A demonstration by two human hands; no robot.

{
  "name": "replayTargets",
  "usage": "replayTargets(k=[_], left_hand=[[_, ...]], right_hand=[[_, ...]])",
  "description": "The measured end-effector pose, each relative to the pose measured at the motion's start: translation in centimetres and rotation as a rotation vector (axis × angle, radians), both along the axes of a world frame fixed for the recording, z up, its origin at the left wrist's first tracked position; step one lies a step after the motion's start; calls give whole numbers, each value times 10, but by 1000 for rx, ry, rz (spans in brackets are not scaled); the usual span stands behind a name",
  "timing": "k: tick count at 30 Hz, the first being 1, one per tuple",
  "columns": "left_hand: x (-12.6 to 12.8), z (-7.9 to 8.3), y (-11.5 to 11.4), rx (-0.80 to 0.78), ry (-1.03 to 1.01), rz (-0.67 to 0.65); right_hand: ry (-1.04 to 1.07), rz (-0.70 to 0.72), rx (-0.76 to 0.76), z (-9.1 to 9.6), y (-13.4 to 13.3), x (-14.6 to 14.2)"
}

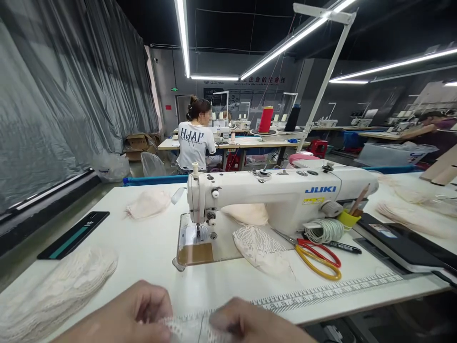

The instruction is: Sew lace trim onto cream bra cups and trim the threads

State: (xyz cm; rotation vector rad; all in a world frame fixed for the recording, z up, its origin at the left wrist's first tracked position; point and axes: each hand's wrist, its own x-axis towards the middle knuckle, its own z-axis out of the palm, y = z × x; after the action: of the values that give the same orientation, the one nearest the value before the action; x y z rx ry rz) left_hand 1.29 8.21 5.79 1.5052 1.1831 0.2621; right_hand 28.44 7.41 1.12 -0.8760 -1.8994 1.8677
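Observation:
At the bottom edge, near the front of the table, my left hand [143, 312] is closed with its fingers curled on a white lace strip [175, 328]. My right hand [246, 321], slightly smeared by motion, pinches the other end of the strip. Much of the lace is cut off by the frame or hidden by the fingers. Beyond my hands stands a white sewing machine [250, 190], its needle area apart from them. A cream lace piece [260, 250] lies under the machine arm. To the left is a stack of cream fabric pieces [67, 281].
Scissors [317, 259], a cord coil [324, 231], a yellow cup [348, 219] and a black notebook [396, 243] lie at right. A measuring tape [321, 293] runs along the front edge. A black-and-green strip [73, 237] lies left. A person [195, 136] sits ahead.

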Motion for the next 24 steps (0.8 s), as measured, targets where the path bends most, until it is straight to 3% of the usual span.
replayTargets(k=[2,4,6,8,9,12,15,18,20,24], left_hand=[[14,20,22,82,-56,-47],[30,31,47,206,-113,-101],[44,28,69,355,-169,-157],[56,8,88,563,-145,-197],[60,-5,94,677,-104,-222],[67,-47,106,795,-35,-245],[66,-70,109,853,-29,-288],[60,-74,111,898,-38,-342],[54,-73,111,926,-31,-358],[44,-74,105,1080,60,-437]], right_hand=[[-8,-62,128,36,18,11],[-86,-126,387,71,35,23],[-289,-245,710,96,47,34],[-471,-233,900,106,55,40],[-528,-172,922,105,58,41],[-520,59,800,84,68,34],[-403,9,791,52,84,17],[-433,-103,925,23,100,-3],[-530,-101,1019,8,105,-12],[-655,-101,1140,-9,102,-16]])
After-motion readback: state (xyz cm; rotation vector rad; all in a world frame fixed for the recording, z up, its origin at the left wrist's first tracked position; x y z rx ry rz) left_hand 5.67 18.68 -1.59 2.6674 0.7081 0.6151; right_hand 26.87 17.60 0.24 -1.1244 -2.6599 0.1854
